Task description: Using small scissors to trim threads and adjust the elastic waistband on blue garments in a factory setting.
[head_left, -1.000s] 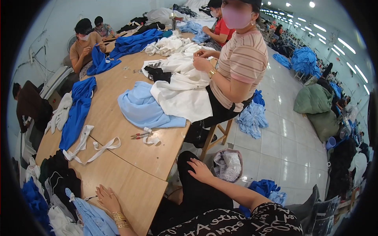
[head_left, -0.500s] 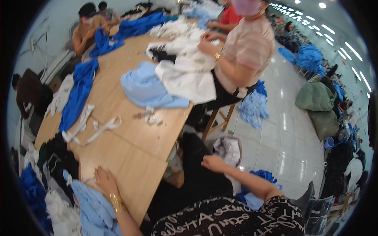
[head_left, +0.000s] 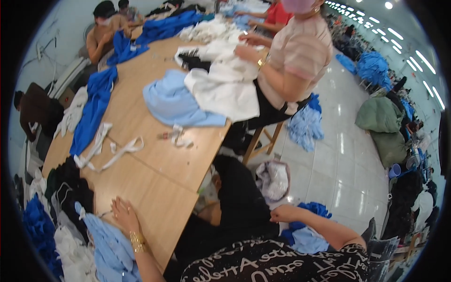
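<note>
Flat on the near left of the wooden table point(head_left: 155, 197) lies my left hand point(head_left: 124, 214), fingers stretched out, holding nothing. Beside it, a light blue cloth point(head_left: 110, 244) hangs at the table's edge, next to a dark cloth heap point(head_left: 70, 183). Off to the right of my lap, my right hand point(head_left: 283, 214) is closed in a fist, away from the table; nothing shows sticking out of it. Below and beyond the fist are blue cloth pieces point(head_left: 307, 238) on the floor and an open sack point(head_left: 274, 181) with pale contents.
White strips point(head_left: 123, 152) and small scissors-like tools with a white band point(head_left: 177, 137) lie on the table. Farther off are light blue point(head_left: 171, 101) and white garments point(head_left: 225, 91). A co-worker point(head_left: 300, 56) stands at the right edge by a wooden stool point(head_left: 263, 141).
My right hand has swung right and down, away from the sack, still closed. My left hand stays flat on the table. The co-worker's hands have shifted slightly over the white cloth.
</note>
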`<state>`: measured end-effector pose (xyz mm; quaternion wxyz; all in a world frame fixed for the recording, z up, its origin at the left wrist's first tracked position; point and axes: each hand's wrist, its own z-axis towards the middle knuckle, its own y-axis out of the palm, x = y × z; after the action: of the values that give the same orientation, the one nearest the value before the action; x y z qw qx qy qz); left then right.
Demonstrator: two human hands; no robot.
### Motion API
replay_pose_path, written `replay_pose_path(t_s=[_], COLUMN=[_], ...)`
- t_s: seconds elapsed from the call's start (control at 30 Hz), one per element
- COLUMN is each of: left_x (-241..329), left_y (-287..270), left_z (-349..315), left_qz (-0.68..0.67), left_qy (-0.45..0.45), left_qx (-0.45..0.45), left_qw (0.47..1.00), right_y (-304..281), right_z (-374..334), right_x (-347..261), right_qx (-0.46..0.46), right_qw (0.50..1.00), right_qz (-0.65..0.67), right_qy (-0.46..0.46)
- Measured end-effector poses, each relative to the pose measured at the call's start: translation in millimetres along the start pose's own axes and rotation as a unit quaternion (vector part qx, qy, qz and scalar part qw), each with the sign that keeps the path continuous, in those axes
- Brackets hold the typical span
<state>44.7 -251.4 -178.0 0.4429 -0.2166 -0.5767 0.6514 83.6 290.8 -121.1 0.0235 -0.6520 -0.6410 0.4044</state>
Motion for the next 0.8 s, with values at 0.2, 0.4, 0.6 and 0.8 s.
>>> replay_pose_path(t_s=[0.2,0.4,0.6,0.8], left_x=[6.0,7.9,22.7,7.9], left_y=[-5.3,-4.2,-7.8,-6.6], left_z=[-10.8,-2.5,-0.4,-2.6], left_qz=[-0.015,-0.072,-0.033,-0.009], left_qy=[-0.022,0.011,-0.002,-0.018], left_qx=[-0.009,-0.009,0.018,0.018], left_qw=[1.000,0.997,0.999,1.000], right_y=[-57.3,2.8,-39.8,-167.4], right_z=[55.6,173.2,134.7,143.9], right_x=[-29.2,-22.4,-59.0,-158.0], right_qx=[0.351,0.414,-0.028,0.240], right_qw=[0.934,0.899,0.968,0.943], right_qz=[-0.069,-0.123,-0.199,-0.054], right_qy=[-0.009,0.070,-0.150,-0.225])
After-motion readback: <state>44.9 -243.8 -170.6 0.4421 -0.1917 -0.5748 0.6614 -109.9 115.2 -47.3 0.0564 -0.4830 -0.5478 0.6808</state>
